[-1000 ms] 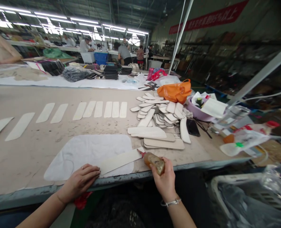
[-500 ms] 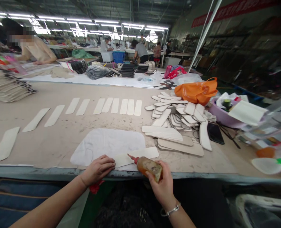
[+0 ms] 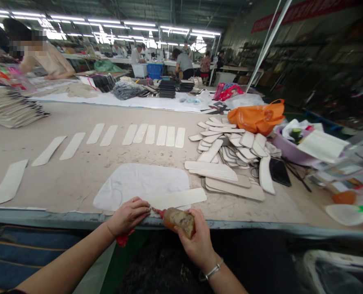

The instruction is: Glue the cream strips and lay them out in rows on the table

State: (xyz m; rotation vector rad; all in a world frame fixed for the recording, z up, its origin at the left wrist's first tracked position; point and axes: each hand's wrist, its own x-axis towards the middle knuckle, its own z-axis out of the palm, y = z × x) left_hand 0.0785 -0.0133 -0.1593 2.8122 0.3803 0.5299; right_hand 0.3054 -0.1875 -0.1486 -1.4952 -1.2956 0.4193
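Note:
My right hand (image 3: 196, 241) is wrapped around an amber squeeze bottle (image 3: 179, 220) with a red nozzle. The nozzle points left at the near end of a long cream strip (image 3: 180, 198). That strip lies on a white cloth pad (image 3: 141, 183) at the table's front edge. My left hand (image 3: 128, 214) has its fingers curled down on the strip's left end, right beside the nozzle.
A row of cream strips (image 3: 138, 134) lies across the table (image 3: 77, 171), with a loose heap of similar pieces (image 3: 227, 155) at right. An orange bag (image 3: 256, 116), purple basin (image 3: 284, 149) and black phone (image 3: 278, 171) sit further right. Stacked sheets (image 3: 10, 108) at left; other people work behind.
My right hand has drawn the bottle leftward along the strip, from its right end to its left end beside my left hand. The view has also shifted left.

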